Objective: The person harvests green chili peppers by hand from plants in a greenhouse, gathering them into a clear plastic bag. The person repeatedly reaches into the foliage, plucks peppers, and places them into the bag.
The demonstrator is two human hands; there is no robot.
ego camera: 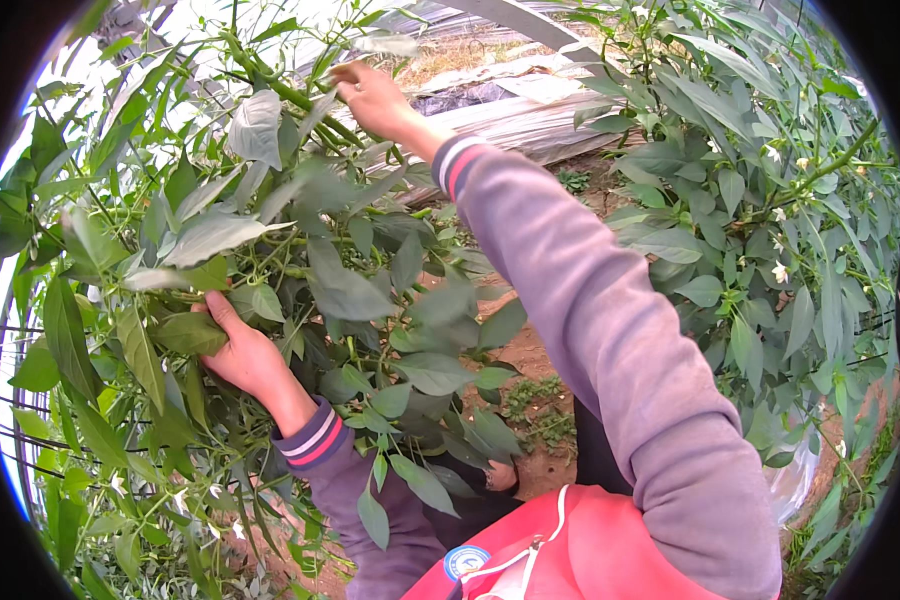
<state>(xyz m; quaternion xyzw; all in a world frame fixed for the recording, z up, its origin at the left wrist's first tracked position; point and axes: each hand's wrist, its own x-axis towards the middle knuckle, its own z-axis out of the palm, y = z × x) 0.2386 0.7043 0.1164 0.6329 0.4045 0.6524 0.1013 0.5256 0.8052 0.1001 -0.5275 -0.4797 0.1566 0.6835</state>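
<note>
A leafy pepper plant (360, 292) fills the left and middle of the head view. My left hand (247, 356) reaches into its foliage with the thumb raised beside a thin stem. A broad green leaf (191, 334) covers part of that hand's fingers, so its grip is hidden. Higher up, my right hand (375, 101) is stretched out with bent fingers at the plant's upper shoots. Thick green stems (292, 94) run just left of the right hand. Whether the fingers touch or hold a shoot is unclear. Several leaves between the hands are blurred.
A second row of pepper plants (720, 187) with white flowers (780, 271) stands on the right. Brown soil (544, 352) with low weeds (540, 409) lies between the rows. Plastic sheeting (517, 124) and a pale bar (525, 22) are at the back.
</note>
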